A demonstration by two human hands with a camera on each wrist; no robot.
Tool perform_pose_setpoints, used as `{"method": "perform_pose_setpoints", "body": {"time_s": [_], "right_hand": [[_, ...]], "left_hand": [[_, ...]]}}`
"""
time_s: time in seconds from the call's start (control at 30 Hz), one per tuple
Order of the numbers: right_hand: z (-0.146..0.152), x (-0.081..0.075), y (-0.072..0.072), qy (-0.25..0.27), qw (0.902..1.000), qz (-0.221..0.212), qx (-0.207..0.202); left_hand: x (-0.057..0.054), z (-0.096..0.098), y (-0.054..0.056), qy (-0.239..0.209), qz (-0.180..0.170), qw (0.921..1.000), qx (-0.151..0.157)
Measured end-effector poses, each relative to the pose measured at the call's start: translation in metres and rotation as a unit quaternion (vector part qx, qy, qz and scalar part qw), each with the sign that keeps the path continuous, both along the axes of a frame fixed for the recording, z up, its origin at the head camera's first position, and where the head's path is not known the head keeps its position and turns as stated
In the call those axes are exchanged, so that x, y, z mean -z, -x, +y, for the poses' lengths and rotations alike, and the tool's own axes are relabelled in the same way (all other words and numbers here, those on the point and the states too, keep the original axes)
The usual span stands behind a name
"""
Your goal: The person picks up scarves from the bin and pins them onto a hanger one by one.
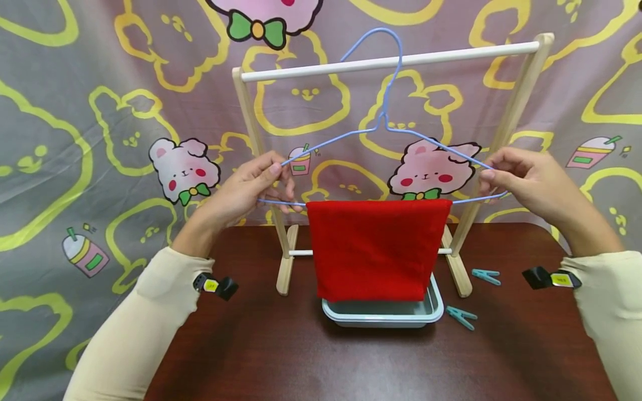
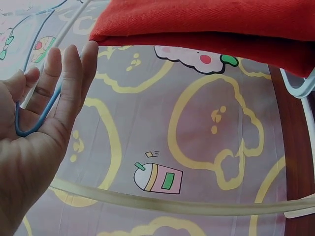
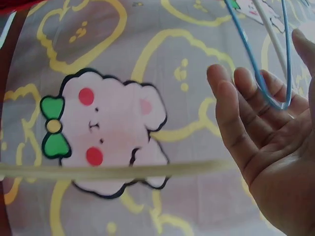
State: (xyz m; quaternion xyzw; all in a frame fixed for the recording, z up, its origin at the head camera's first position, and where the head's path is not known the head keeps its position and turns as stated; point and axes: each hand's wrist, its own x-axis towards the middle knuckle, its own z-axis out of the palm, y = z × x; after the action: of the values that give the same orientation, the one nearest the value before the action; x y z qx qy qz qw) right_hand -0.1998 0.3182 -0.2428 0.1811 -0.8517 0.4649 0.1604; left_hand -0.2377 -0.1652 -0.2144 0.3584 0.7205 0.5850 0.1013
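Note:
A blue wire clothes hanger (image 1: 386, 103) is held up in front of me, its hook overlapping the rack's rail in the head view. A red cloth (image 1: 378, 250) hangs folded over its bottom bar. My left hand (image 1: 253, 181) pinches the hanger's left end between thumb and fingers. Opposite it, my right hand (image 1: 526, 178) grips the right end the same way. From the left wrist, the hanger's bend crosses the left palm (image 2: 44, 118), with the red cloth beyond the fingertips. In the right wrist view the other bend lies against the right hand's fingers (image 3: 246, 113).
A small wooden rack with a white rail (image 1: 451, 56) stands on the dark brown table (image 1: 251, 334). Behind the cloth's lower edge sits a pale blue basin (image 1: 383, 319). Two teal clothespins (image 1: 485, 276) lie to its right. A patterned curtain (image 1: 45, 223) covers the back.

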Motion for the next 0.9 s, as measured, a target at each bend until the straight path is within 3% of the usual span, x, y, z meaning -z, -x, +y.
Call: {"method": "perform_pose_setpoints", "body": {"time_s": [0.2,0.57,0.9], "right_hand": [[0.016,0.024,-0.007,0.022,0.9994,-0.027,0.001],[0.044,0.070,-0.018,-0.012,0.9975,-0.054,0.042],[0.060,0.116,-0.020,-0.010,0.9979,-0.062,0.015]], "left_hand": [[0.003,-0.003,-0.001,-0.025,-0.001,0.9997,0.008],[0.009,-0.003,0.001,-0.041,0.003,0.9991,0.005],[0.010,-0.002,0.001,-0.049,0.000,0.9988,0.004]]}}
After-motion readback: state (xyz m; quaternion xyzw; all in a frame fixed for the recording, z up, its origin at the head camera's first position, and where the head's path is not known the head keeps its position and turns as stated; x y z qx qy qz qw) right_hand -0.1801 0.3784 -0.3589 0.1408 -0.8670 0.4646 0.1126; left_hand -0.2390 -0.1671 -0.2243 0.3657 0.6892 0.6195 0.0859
